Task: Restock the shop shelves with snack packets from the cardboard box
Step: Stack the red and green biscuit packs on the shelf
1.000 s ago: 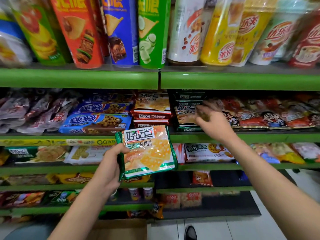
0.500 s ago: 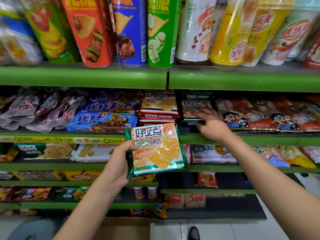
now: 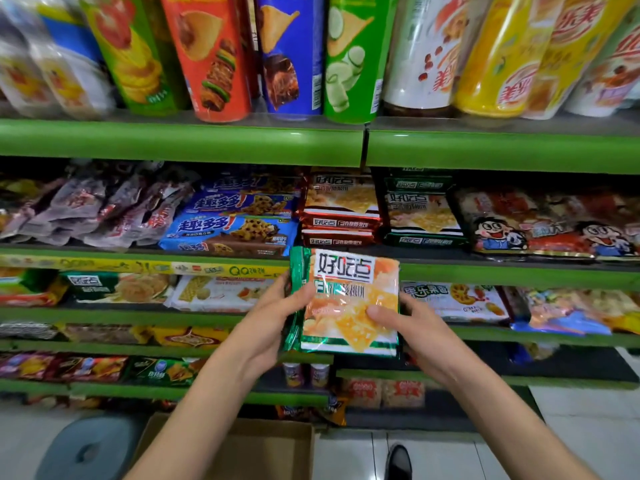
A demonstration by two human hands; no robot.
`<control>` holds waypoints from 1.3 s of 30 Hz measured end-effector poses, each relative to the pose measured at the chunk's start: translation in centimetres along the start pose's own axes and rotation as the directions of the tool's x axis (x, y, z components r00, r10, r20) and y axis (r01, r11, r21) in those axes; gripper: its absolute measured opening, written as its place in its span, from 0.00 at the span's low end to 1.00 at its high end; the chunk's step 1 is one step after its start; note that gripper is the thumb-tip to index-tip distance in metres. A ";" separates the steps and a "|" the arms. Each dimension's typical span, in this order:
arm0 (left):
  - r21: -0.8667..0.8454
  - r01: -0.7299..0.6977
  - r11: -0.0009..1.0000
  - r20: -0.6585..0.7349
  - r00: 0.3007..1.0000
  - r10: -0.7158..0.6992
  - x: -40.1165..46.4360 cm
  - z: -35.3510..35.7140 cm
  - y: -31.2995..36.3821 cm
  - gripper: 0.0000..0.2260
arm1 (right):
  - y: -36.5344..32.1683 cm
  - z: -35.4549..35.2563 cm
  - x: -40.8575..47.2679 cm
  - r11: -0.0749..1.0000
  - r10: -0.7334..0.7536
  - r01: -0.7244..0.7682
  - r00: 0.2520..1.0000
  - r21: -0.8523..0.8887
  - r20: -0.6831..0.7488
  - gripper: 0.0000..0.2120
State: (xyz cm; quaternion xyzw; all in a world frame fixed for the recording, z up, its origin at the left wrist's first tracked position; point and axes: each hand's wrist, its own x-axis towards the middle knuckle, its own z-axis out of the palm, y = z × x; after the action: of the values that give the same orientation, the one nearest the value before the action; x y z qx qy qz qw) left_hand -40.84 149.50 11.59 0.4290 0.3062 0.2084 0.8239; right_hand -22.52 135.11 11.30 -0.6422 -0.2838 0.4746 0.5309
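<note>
Right hand (image 3: 420, 336) back from green-packet stack (image 3: 424, 216), now gripping right edge of held packet (image 3: 349, 303); left hand (image 3: 273, 320) grips left edge. Packet upright, long axis vertical, just below and left of stack, in front of shelf lip (image 3: 485, 271). Stack up and right; right hand nearer. Cardboard box (image 3: 277, 445) well below.

Green shelving (image 3: 180, 142) across full frame width, several tiers. Top tier: upright chip tubes (image 3: 214, 57) at upper centre, drink cups (image 3: 491, 57) at upper right. Second tier, left to right: purplish packets (image 3: 104, 209), blue cookie packs (image 3: 235, 226), red cracker packs (image 3: 341, 211), green cracker packs (image 3: 420, 211), cartoon-face bags (image 3: 554, 226). Lower tiers: flat biscuit packs (image 3: 221, 292), blurred. On tiled floor (image 3: 588, 427), bottom of frame: cardboard box (image 3: 277, 445), grey stool (image 3: 90, 448).
</note>
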 end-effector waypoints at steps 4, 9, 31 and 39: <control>-0.015 0.063 0.998 -0.013 0.998 -0.063 0.0 -0.9 -1.3 0.22 | 2.4 -0.2 -0.7 0.961 0.071 -0.100 0.990 0.258 0.119 0.28; -0.073 0.103 0.992 0.060 0.993 -0.099 -0.3 -1.3 -1.9 0.14 | 3.2 -0.6 -0.5 0.913 0.177 -0.167 0.984 0.371 0.007 0.51; 0.022 -0.179 0.984 -0.148 0.972 0.180 -2.9 -4.3 1.3 0.21 | 0.5 -3.9 -1.5 0.958 -0.093 0.173 0.942 0.227 -0.324 0.14; -0.013 -0.182 0.983 -0.194 0.965 0.176 -2.9 -2.6 0.1 0.22 | 0.9 -2.3 -1.8 0.949 -0.094 0.183 0.942 0.258 -0.321 0.17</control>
State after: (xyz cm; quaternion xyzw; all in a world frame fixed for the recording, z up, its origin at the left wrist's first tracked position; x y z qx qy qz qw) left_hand -44.75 149.34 11.43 0.4201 0.3411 0.3268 0.7748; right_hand -21.26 132.40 10.93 -0.6027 -0.1724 0.3668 0.6874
